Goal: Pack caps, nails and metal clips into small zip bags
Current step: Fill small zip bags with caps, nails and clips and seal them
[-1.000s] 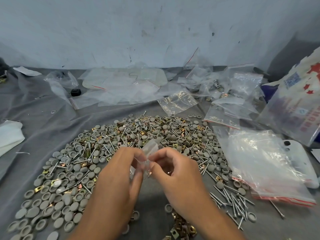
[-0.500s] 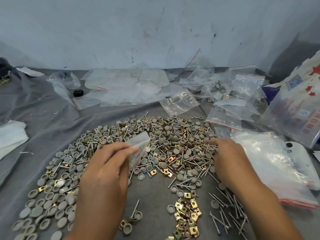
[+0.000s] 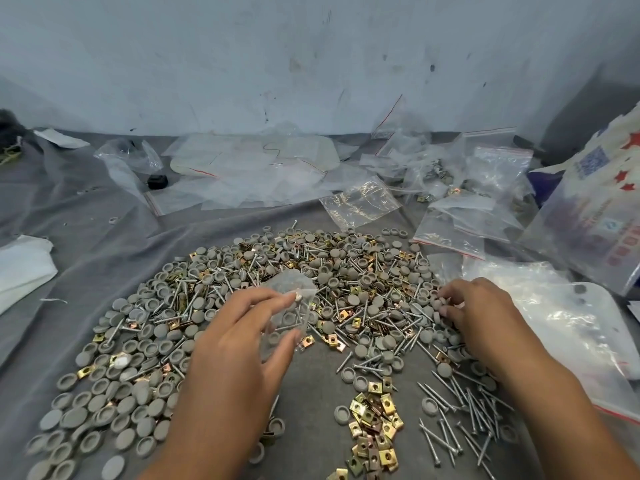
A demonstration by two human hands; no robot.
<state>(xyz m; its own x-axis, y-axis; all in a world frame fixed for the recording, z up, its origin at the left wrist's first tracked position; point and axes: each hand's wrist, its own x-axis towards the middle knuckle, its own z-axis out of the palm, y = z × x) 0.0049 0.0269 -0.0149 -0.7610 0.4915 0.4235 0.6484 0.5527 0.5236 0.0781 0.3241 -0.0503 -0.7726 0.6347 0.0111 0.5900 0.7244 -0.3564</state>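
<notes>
Nearest the camera lie a small heap of brass-coloured metal clips (image 3: 375, 424) and, just to its right, a loose bunch of nails (image 3: 460, 415) on the grey cloth (image 3: 86, 244). Above them the left hand (image 3: 239, 344) pinches a small clear zip bag (image 3: 292, 308) between thumb and fingers and holds it over the middle of the pile. The right hand (image 3: 474, 313) rests on the pile's right edge, its curled fingertips touching grey caps (image 3: 441, 308); whether it has picked any up cannot be told. The mixed pile of caps, nails and clips (image 3: 263, 292) spreads in a broad arc across the cloth. To the right lies a large clear bag (image 3: 554, 327), and farther back empty zip bags (image 3: 256, 171) are scattered along the foot of the pale wall (image 3: 311, 57)
</notes>
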